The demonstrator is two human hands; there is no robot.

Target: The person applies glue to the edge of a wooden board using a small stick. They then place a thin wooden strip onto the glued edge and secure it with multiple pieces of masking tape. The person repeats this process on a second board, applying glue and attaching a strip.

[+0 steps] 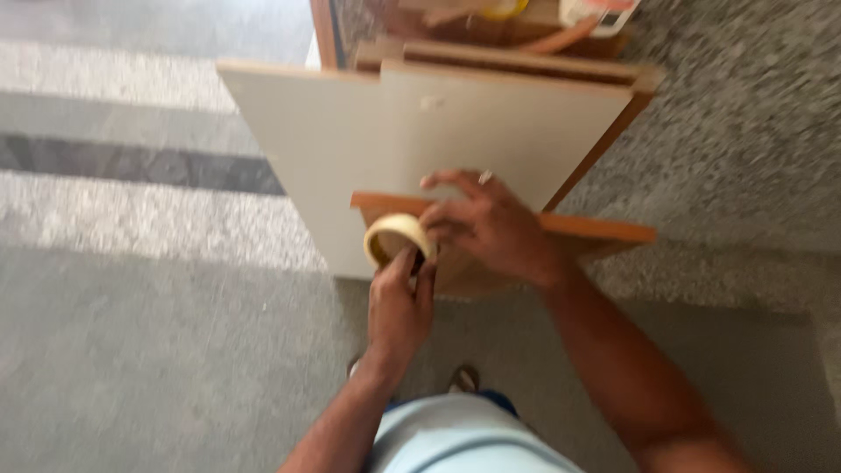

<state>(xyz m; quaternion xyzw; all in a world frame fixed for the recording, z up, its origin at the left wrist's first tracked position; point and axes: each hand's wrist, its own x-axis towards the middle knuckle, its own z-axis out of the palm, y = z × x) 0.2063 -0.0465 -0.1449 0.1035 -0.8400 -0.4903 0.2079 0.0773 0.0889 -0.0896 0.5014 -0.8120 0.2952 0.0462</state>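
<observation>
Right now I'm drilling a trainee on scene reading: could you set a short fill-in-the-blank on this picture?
1. The left hand holds a roll of ____.
2. The right hand wears a ____ on one finger.
3. The pale panel lies on a speckled grey ____.
Missing words: tape; ring; floor.

Left hand (399, 307) pinches roll of cream tape (396, 238) at its lower rim. Right hand (486, 226) touches the roll's right side, fingers spread over orange-edged board (604, 232). Pale panel (350, 149) beyond the grip.
</observation>
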